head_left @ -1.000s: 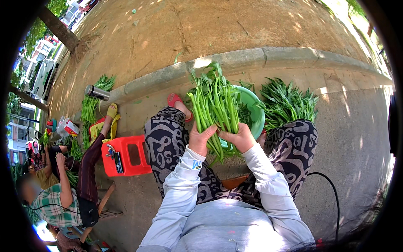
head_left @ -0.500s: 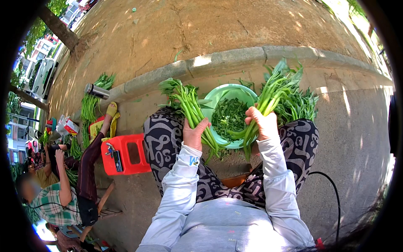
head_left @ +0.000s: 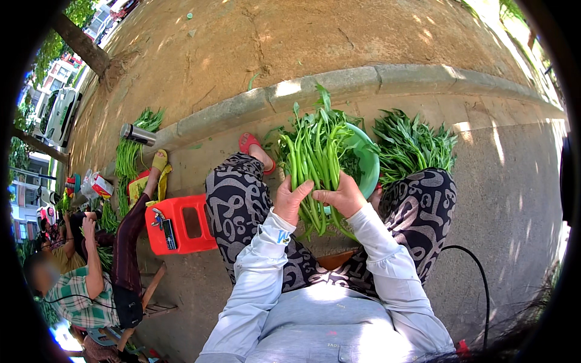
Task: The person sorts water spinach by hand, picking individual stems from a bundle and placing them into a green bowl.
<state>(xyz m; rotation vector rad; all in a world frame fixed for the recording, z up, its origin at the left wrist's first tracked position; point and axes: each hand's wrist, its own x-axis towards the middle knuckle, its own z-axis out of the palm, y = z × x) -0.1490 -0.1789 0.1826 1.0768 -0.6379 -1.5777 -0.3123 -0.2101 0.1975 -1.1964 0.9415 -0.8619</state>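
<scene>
Between my knees, both hands are wrapped round one bunch of leafy green stems (head_left: 313, 158), which looks like water spinach. My left hand (head_left: 293, 198) grips its left side and my right hand (head_left: 342, 195) its right side, with the thumbs nearly meeting across the stems. The leaves point away from me and the cut ends hang toward my lap. Behind the bunch stands a pale green basin (head_left: 368, 162), mostly covered by it; some greens show inside. A pile of leafy greens (head_left: 413, 143) lies on the ground right of the basin.
To my left stands a red plastic stool (head_left: 158, 208) with a dark phone-like device (head_left: 169, 235) and keys on it. Farther left sits another person in a checked shirt (head_left: 85, 290), beside more long greens (head_left: 126, 158) and a metal flask (head_left: 138, 134). A stone kerb (head_left: 339, 83) runs across beyond the basin.
My hands, each holding a separate bunch before, have come together over the basin's left side. The two bunches are now joined into one.
</scene>
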